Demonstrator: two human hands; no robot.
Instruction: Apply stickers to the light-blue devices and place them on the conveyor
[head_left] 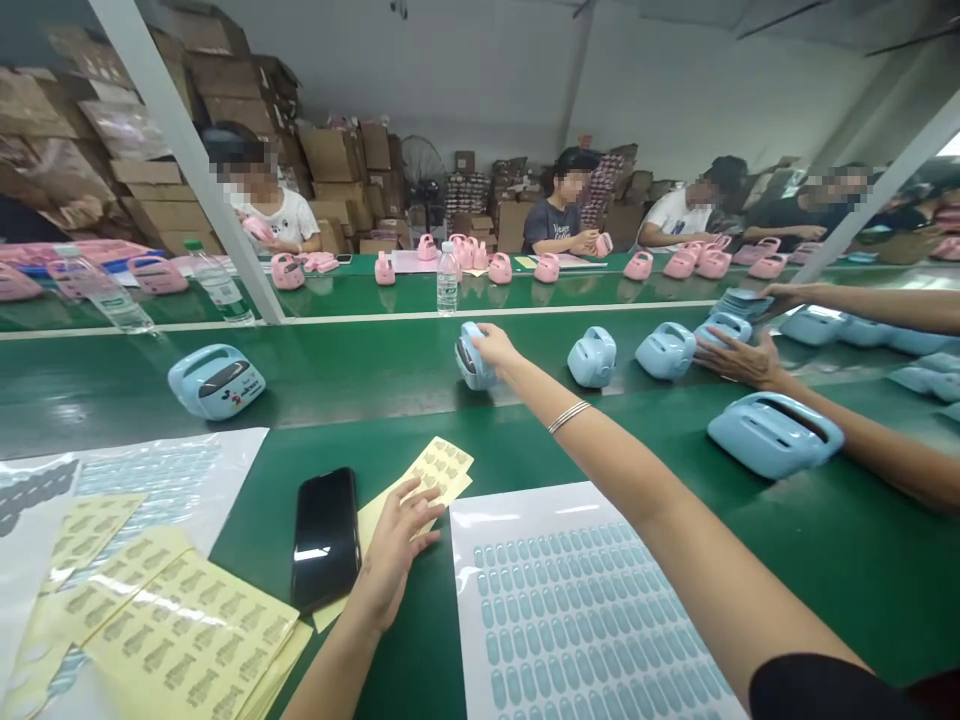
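My right hand (495, 350), at the end of an outstretched arm, has its fingers closed on the handle of a light-blue plastic case (472, 365) with a dark oval window. That case is on the green belt or just above it; I cannot tell which. My left hand (401, 545) is open, fingers spread, over a yellow sticker sheet (442, 462) beside a black phone (328, 530). Between my arms lies a white sheet of pale-blue oval stickers (555, 590). Left along the belt stands another blue case (217, 382) with a printed cartoon figure.
More blue cases (592, 357) line the belt to the right, where a co-worker's hands (742, 360) hold one. A nearer blue case (772, 435) lies on my side. Yellow sticker sheets (195, 630) overlap at left. Bottles (448, 280) and pink cases stand across the belt.
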